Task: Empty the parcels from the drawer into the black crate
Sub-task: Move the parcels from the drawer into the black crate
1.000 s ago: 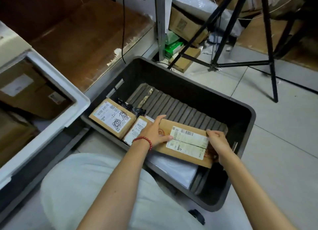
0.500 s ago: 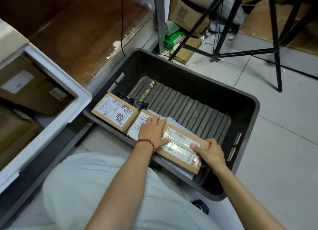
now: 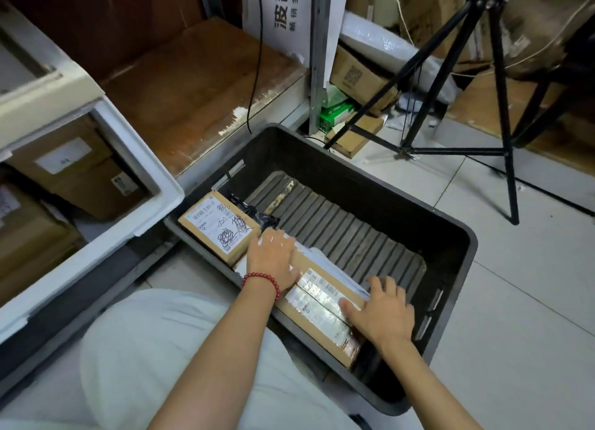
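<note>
- The left hand [image 3: 273, 262] has released its grip. Its fingers lie straight and flat on the left end of the long cardboard parcel [image 3: 310, 304], pressing rather than clasping.
- The right hand [image 3: 381, 313] has let go too, with fingers spread flat over the parcel's right end and the thumb on the label.
- A second ago both hands held this parcel tilted up over the crate. Now it lies flat inside, on top of a white mailer bag [image 3: 328, 265] and just beside the box with the scribbled label [image 3: 222, 228].
- All three sit along the near wall of the black crate [image 3: 460, 236].
- This parcel looks delivered, and the hands seem free to go back for another.
- The white drawer [image 3: 161, 188] at the left holds more brown boxes [image 3: 74, 168], so the task looks well short of done.
</note>
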Action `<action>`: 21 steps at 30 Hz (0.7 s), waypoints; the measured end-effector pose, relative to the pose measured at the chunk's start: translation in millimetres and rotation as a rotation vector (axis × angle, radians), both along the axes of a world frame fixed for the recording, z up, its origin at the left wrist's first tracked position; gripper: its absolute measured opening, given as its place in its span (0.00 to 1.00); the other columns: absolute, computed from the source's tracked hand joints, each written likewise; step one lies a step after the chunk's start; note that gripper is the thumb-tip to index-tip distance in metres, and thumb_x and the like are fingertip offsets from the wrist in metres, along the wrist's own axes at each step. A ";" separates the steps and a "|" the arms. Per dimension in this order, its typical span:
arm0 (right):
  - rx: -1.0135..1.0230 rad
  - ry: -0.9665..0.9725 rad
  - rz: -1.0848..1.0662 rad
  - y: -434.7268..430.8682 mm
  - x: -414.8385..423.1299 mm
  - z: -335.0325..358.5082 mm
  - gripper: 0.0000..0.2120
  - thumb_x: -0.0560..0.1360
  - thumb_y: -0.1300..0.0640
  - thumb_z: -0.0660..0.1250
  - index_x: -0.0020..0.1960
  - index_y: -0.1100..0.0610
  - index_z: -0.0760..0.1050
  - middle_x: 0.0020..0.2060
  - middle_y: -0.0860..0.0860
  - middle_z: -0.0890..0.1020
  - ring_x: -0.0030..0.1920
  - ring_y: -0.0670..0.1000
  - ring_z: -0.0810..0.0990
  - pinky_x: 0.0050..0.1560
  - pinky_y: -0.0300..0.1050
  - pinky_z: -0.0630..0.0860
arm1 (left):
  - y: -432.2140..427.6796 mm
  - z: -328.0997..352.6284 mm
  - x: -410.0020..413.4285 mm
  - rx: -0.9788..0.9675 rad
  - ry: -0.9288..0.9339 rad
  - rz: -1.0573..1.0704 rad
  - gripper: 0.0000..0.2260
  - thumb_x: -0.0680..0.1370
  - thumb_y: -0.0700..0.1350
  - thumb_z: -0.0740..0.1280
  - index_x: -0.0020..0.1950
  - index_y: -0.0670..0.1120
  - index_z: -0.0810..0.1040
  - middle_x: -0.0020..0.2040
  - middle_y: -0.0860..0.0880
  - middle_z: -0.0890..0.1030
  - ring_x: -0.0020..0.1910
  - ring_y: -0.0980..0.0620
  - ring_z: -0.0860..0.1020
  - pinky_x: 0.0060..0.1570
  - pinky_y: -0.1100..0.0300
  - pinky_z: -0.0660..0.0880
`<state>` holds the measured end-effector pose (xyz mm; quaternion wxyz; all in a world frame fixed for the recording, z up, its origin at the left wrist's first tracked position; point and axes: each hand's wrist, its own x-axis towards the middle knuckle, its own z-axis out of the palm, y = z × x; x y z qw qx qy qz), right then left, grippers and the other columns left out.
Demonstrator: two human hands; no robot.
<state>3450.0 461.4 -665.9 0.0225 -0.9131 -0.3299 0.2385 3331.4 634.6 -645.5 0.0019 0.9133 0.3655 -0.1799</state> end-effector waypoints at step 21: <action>0.507 -0.027 0.942 219.6 -202.1 156.5 0.28 0.77 0.41 0.62 0.71 0.55 0.63 0.68 0.54 0.65 0.66 0.57 0.69 0.58 0.54 0.72 | 50.8 144.4 -271.5 0.324 -0.285 0.969 0.22 0.78 0.57 0.61 0.68 0.47 0.70 0.66 0.44 0.73 0.65 0.42 0.70 0.60 0.47 0.67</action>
